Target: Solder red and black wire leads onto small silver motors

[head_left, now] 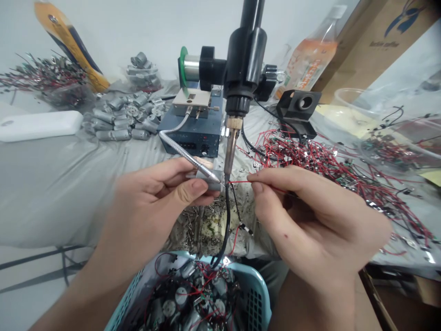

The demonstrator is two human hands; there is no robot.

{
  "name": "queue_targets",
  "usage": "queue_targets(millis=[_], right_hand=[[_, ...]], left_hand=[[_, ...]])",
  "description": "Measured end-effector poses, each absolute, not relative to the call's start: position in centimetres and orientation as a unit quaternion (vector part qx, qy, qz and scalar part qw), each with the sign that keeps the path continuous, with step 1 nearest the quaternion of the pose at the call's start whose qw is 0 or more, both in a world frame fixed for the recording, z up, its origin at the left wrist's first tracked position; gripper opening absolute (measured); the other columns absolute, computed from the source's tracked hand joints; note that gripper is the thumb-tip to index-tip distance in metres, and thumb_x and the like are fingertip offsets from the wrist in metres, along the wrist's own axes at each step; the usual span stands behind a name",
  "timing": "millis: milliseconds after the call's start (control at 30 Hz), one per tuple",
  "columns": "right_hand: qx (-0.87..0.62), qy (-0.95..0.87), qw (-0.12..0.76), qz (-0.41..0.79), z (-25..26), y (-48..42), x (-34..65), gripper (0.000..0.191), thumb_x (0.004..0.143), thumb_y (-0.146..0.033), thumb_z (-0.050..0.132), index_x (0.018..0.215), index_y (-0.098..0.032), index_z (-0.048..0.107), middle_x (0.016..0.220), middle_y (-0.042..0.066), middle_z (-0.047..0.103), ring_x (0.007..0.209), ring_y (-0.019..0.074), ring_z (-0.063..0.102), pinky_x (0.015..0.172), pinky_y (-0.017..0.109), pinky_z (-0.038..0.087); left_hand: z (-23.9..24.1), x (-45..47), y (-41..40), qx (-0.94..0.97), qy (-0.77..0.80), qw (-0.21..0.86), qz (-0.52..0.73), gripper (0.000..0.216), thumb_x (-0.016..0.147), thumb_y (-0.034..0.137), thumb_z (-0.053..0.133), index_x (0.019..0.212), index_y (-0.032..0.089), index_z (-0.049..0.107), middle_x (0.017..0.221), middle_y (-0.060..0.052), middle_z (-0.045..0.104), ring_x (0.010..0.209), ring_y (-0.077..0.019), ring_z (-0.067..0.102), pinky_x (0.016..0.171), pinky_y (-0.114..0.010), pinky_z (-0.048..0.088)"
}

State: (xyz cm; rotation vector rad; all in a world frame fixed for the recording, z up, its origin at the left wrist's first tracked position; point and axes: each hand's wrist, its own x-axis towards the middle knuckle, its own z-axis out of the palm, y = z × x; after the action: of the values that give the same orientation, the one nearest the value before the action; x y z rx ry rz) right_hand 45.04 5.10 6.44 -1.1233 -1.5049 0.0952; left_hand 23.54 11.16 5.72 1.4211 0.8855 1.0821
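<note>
My left hand [172,193] is closed around a small grey motor [214,180], its end facing right. Between thumb and forefinger, my right hand [303,211] pinches a thin red wire [239,182] whose end meets the motor's end. Directly above that spot, the tip of a soldering iron [231,151], mounted upright, comes down at the motor. A flexible metal solder feed tube [182,154] slants to the same place. From there a black wire [235,202] hangs with a small connector piece at its lower end. Fingers hide most of the motor.
A blue basket [260,280] of wired motors stands below the table edge. Behind my hands are a blue solder feeder box [193,138], a solder spool [192,68] and a pile of motors [124,117]. Red and black wires [310,156] lie heaped at right, near a bottle [310,59].
</note>
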Motion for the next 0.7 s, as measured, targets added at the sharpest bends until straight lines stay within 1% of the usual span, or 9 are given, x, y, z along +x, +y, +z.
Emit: queue_targets(millis=[67, 133, 233, 367, 500, 600, 700], right_hand=[[-0.483, -0.647, 0.589, 0.037, 6.5, 5.1, 45.0, 0.018, 0.107, -0.008, 0.072, 0.103, -0.023, 0.081, 0.08, -0.006, 0.071, 0.066, 0.0045, 0.057, 0.058, 0.022, 0.046], [-0.483, -0.648, 0.587, 0.039, 6.5, 5.2, 45.0, 0.018, 0.107, -0.007, 0.072, 0.103, -0.023, 0.081, 0.079, -0.006, 0.069, 0.066, 0.0043, 0.057, 0.059, 0.022, 0.047], [-0.482, -0.65, 0.586, 0.042, 6.5, 5.2, 45.0, 0.019, 0.107, -0.007, 0.071, 0.102, -0.023, 0.08, 0.078, -0.007, 0.069, 0.066, 0.0044, 0.057, 0.061, 0.022, 0.049], [-0.484, -0.648, 0.587, 0.039, 6.4, 5.1, 45.0, 0.019, 0.107, -0.007, 0.071, 0.103, -0.023, 0.081, 0.078, -0.007, 0.068, 0.066, 0.0044, 0.057, 0.06, 0.022, 0.048], [-0.487, -0.648, 0.584, 0.044, 6.6, 5.1, 45.0, 0.019, 0.106, -0.007, 0.07, 0.102, -0.022, 0.08, 0.077, -0.007, 0.067, 0.064, 0.0039, 0.056, 0.06, 0.022, 0.048], [-0.487, -0.65, 0.582, 0.046, 6.7, 5.1, 45.1, 0.019, 0.106, -0.007, 0.07, 0.1, -0.022, 0.08, 0.076, -0.007, 0.067, 0.063, 0.0044, 0.056, 0.059, 0.023, 0.048], [-0.485, -0.651, 0.583, 0.048, 6.6, 5.1, 45.1, 0.019, 0.106, -0.007, 0.07, 0.099, -0.021, 0.08, 0.076, -0.006, 0.067, 0.063, 0.0045, 0.056, 0.059, 0.023, 0.047]], left_hand=[[5.6, 23.5, 11.1, 0.594, 0.38, 0.539, 0.46, 0.017, 0.104, 0.042, 0.095, 0.122, 0.043, 0.095, 0.125, 0.005, 0.092, 0.111, -0.0152, 0.09, 0.096, -0.017, 0.074], [5.6, 23.4, 11.1, 0.593, 0.382, 0.536, 0.463, 0.017, 0.103, 0.042, 0.096, 0.121, 0.043, 0.095, 0.13, 0.006, 0.092, 0.111, -0.0153, 0.09, 0.096, -0.017, 0.074], [5.7, 23.5, 11.1, 0.602, 0.375, 0.539, 0.455, 0.015, 0.106, 0.044, 0.093, 0.12, 0.046, 0.095, 0.122, 0.008, 0.093, 0.107, -0.0131, 0.089, 0.096, -0.016, 0.073], [6.0, 23.7, 11.1, 0.606, 0.368, 0.54, 0.453, 0.015, 0.107, 0.04, 0.091, 0.121, 0.046, 0.095, 0.114, 0.007, 0.093, 0.103, -0.0121, 0.09, 0.096, -0.015, 0.072], [6.4, 24.0, 10.9, 0.606, 0.373, 0.537, 0.453, 0.015, 0.107, 0.033, 0.089, 0.116, 0.044, 0.096, 0.111, 0.009, 0.093, 0.098, -0.0106, 0.09, 0.091, -0.012, 0.071], [6.7, 24.1, 10.7, 0.609, 0.381, 0.531, 0.451, 0.016, 0.106, 0.031, 0.089, 0.112, 0.044, 0.096, 0.111, 0.011, 0.093, 0.097, -0.0102, 0.09, 0.091, -0.012, 0.071], [6.9, 24.2, 10.6, 0.61, 0.387, 0.523, 0.452, 0.016, 0.106, 0.03, 0.088, 0.11, 0.043, 0.096, 0.106, 0.011, 0.092, 0.094, -0.0092, 0.089, 0.086, -0.009, 0.07]])
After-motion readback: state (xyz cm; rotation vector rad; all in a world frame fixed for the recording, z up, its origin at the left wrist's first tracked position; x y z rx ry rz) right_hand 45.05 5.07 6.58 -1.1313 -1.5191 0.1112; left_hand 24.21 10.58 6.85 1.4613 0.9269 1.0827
